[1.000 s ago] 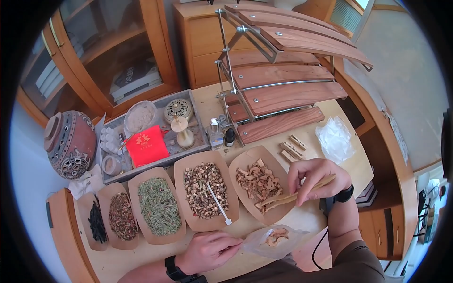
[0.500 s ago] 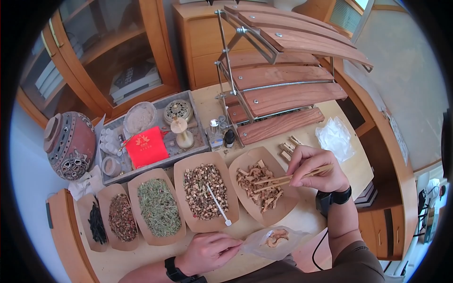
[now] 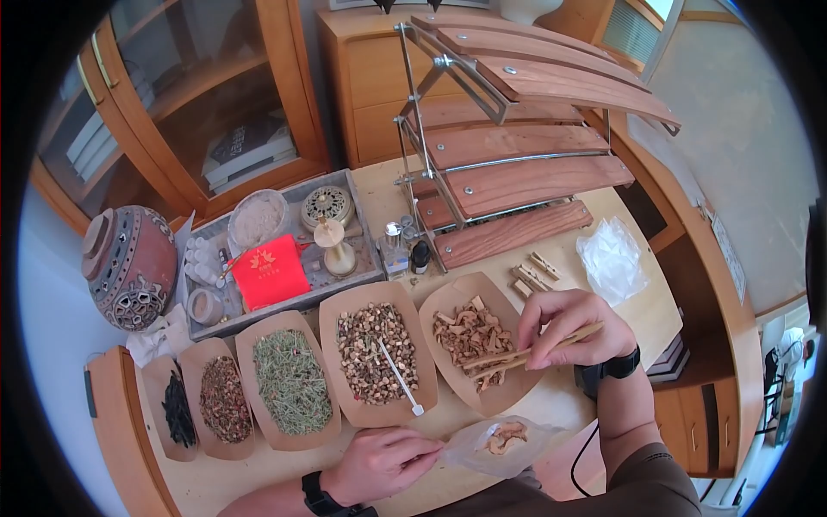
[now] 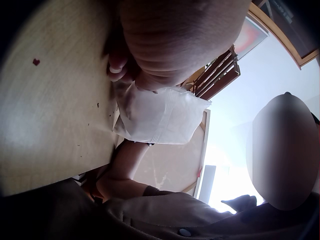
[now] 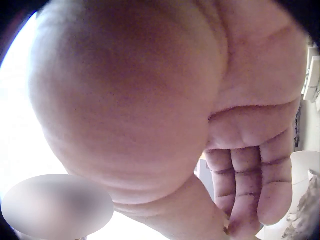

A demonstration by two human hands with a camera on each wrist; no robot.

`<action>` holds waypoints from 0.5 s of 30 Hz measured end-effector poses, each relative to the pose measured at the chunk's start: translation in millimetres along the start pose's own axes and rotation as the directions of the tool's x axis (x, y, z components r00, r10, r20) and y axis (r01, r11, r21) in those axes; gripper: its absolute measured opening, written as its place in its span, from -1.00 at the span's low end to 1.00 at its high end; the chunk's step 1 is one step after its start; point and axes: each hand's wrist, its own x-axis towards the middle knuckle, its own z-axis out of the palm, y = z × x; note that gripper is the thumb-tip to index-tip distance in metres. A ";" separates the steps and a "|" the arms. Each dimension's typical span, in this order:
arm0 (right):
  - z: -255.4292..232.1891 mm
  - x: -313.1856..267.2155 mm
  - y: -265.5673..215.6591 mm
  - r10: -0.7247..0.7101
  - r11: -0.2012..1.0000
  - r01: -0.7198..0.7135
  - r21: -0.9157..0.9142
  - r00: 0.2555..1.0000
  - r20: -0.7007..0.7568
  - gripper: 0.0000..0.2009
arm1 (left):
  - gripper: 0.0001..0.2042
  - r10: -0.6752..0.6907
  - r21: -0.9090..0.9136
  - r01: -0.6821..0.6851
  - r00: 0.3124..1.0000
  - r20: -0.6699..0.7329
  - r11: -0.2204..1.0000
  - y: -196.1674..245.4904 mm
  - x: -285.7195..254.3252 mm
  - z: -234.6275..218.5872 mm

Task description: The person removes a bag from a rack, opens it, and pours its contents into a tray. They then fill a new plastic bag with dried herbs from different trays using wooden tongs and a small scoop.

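My right hand (image 3: pixel 579 329) pinches wooden tweezers (image 3: pixel 564 342), their tips among the dried brown slices (image 3: pixel 469 330) in the rightmost paper tray (image 3: pixel 493 284). Near the front edge my left hand (image 3: pixel 386 464) holds the edge of a translucent bag (image 3: pixel 469 448) with several pale slices (image 3: pixel 505 438) inside. The left wrist view shows that bag (image 4: pixel 165 117) hanging at the fingers of my left hand (image 4: pixel 175 45). In the right wrist view the palm of my right hand (image 5: pixel 165 100) fills most of the picture, and the tweezers are hidden.
Paper trays of chopped pieces (image 3: pixel 376 349), green herb (image 3: pixel 291 383), reddish bits (image 3: pixel 226 399) and dark strips (image 3: pixel 178 411) stand leftward. Behind are a grey tray (image 3: pixel 362 215) with a red pouch (image 3: pixel 271 273), small bottles (image 3: pixel 419 257), a slatted wooden rack (image 3: pixel 525 185), clothespins (image 3: pixel 532 277) and crumpled plastic (image 3: pixel 610 260).
The right hand moved slightly up, then back down, with the tweezers; their tips shifted within the slices. The rightmost tray turned a little. The left hand and bag stayed nearly still.
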 end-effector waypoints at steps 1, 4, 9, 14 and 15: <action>-0.3 -0.3 0.4 -0.016 1.000 0.015 0.024 1.000 0.025 -0.85 | -0.88 0.006 0.000 -0.006 1.000 -0.005 1.000 -0.1 0.1 0.1; 1.5 1.2 0.3 -0.032 0.999 0.033 -0.020 0.998 0.059 -0.85 | -0.88 0.008 0.001 -0.008 1.000 0.002 1.000 -0.4 -0.1 -0.3; 5.2 3.4 -2.2 -0.020 0.996 0.024 -0.089 0.999 0.045 -0.85 | -0.88 -0.002 -0.009 0.002 1.000 0.009 1.000 1.1 0.7 -1.1; 4.0 3.0 -0.2 -0.037 0.987 0.037 -0.156 0.999 0.004 -0.85 | -0.88 -0.006 -0.013 0.006 1.000 0.009 1.000 0.4 0.2 -0.5; 3.8 2.6 0.4 -0.039 0.984 0.035 -0.177 0.999 -0.017 -0.85 | -0.88 -0.004 -0.012 0.004 1.000 0.008 1.000 0.6 0.3 -0.6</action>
